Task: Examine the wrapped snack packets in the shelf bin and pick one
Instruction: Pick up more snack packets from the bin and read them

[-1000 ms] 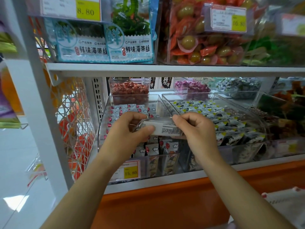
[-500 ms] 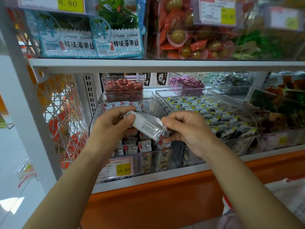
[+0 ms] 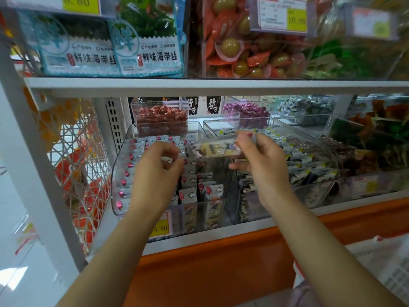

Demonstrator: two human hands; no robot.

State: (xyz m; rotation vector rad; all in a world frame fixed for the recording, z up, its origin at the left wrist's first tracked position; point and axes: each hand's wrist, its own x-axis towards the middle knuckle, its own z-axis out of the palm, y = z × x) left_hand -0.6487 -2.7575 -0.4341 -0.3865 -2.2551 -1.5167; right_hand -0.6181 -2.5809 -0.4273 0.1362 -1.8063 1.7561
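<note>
Left grip point(image 3: 158, 171), right grip point(image 3: 263, 160): bare. Forearms point(image 3: 124, 240) bare to frame edge. Mauve-grey cloth point(image 3: 303, 293) below right forearm.

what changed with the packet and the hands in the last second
The snack packet was turned over: its white back faced the camera, now a coloured face shows. The left hand looks to have let go and sits curled beside it, though blur hides the contact. The right hand still pinches the right end, above the same clear bin.
</note>
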